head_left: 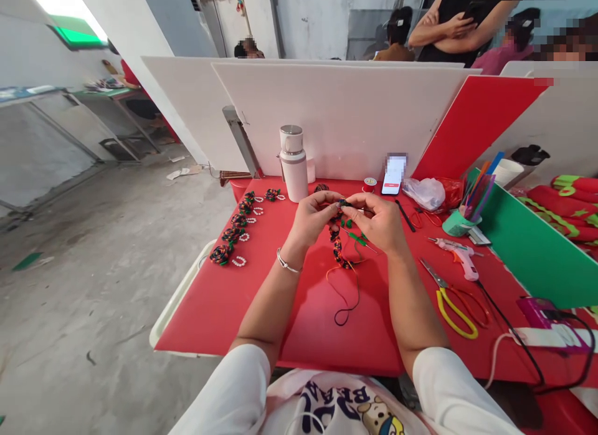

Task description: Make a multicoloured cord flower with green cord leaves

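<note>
Dark yarn piece (344,204) — we're pinching it between the fingers of our left hand (312,219) and right hand (377,223), over the red table (200,320), presumably for steadiness; yarn rosettes (221,254) sit left, likely leaving us room.

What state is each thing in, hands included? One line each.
Left hand: closed on yarn piece
Right hand: closed on yarn piece
Yarn piece: pinched at the fingertips
Bottle: upright, cap on
Phone: propped up, screen lit
Glue gun: lying down; can't tell if on
Yellow-handled tool: lying flat
Green cup: upright, holding thin sticks
Plastic bag: crumpled
</note>
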Motion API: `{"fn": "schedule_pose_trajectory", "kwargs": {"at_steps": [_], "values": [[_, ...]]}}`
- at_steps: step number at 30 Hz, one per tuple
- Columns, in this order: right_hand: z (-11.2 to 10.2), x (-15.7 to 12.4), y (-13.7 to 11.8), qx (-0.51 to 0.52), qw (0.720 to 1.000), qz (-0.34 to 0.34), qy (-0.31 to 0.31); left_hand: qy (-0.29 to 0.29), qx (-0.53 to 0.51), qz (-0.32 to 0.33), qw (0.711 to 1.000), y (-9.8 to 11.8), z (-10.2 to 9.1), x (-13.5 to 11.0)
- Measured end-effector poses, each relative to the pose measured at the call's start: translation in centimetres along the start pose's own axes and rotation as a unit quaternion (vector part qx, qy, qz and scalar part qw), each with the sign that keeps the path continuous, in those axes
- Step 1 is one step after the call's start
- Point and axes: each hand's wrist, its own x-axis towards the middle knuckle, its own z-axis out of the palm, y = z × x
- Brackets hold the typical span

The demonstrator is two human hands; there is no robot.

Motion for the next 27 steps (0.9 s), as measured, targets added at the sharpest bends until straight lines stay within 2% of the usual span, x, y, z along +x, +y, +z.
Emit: {"fn": "schedule_pose_trajectory", "kwargs": {"at_steps": [7,15,22,27], "values": [[-0.44,0.31,0.22,0.038,0.999,0.024,0.005,-0.022,-0.009,-0.052,0.998,0.13,-0.08,0.00],[-0.36,0.50,0.11,0.067,0.996,0.046,0.032,-0.048,0.055,-0.017,0.997,0.21,-0.58,-0.40],[-0.41,0.79,0.69,0.188,0.977,0.100,0.004,-0.038,0.045,0.019,0.998,0.33,-0.37,-0.80],[-0.39,0.88,0.72,0.175,0.980,0.097,0.007,-0.015,0.056,0.034,0.998,0.76,-0.30,-0.94]]}}
